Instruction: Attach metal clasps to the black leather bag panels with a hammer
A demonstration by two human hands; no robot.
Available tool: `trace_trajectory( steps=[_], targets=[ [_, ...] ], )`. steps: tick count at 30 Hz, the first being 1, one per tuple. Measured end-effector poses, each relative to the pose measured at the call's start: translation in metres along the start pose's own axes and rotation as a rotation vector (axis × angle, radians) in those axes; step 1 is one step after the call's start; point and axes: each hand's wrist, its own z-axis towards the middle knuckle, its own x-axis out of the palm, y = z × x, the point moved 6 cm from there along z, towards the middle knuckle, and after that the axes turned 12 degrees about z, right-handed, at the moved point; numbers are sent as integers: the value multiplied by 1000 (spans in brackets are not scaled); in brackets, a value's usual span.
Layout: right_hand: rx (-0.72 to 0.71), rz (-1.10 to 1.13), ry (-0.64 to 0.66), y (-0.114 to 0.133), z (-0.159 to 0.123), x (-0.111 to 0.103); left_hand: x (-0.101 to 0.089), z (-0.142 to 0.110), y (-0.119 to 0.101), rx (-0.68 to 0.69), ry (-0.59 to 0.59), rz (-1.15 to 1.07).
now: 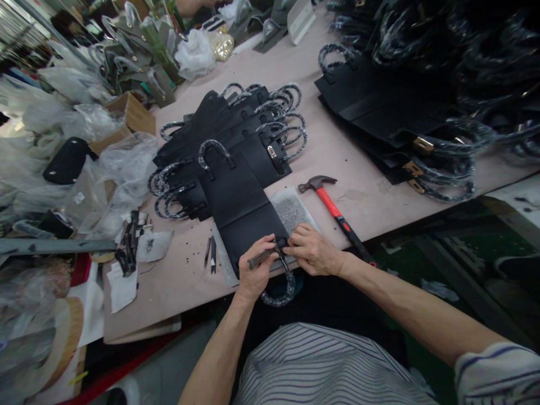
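Fingers of the left hand (254, 269) are closed around a small metal tool (260, 258), held over the near edge of a black leather panel (243, 194). The right hand (313, 250) has its fingers bent and pressed together at that same edge, beside the base of a plastic-wrapped handle (279, 298); whether they pinch anything is too small to tell. This handle loops out past the front edge of the tabletop (169, 292), while the panel lies on the tabletop, its far handle (214, 147) toward a pile of similar black panels (202, 124). Under the panel, and showing to its right, is a pale slab (291, 211). A claw hammer (333, 211) with a red and black grip lies right of the slab, and two slim tools (211, 254) lie left of the panel.
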Motion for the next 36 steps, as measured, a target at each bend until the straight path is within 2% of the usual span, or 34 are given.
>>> trace_trajectory(
  steps=[13,21,23,25,27,29,30,31,33,36],
  targets=[
    [-5,20,-18,-1,0,-2,4,4,-2,-2,22,69],
    [-4,31,-37,-1,-1,-1,10,4,-6,55,-81,200],
    [10,84,-74,-2,-1,-4,12,2,-7,74,-77,223],
    [36,200,-165,-4,0,-10,13,1,-8,92,-65,235],
    [108,334,-295,-10,3,-20,12,-1,-10,110,-73,244],
    [257,384,-394,-20,9,-26,12,-2,-12,130,-84,270],
    [351,360,-404,-25,14,-28,12,-3,-14,142,-86,292],
    [443,307,-377,-29,19,-29,12,-3,-15,155,-86,319],
    [594,159,-223,-36,31,-26,13,-4,-18,178,-86,370],
    [697,10,1,-41,47,-22,12,-5,-19,202,-100,401]
  ],
)
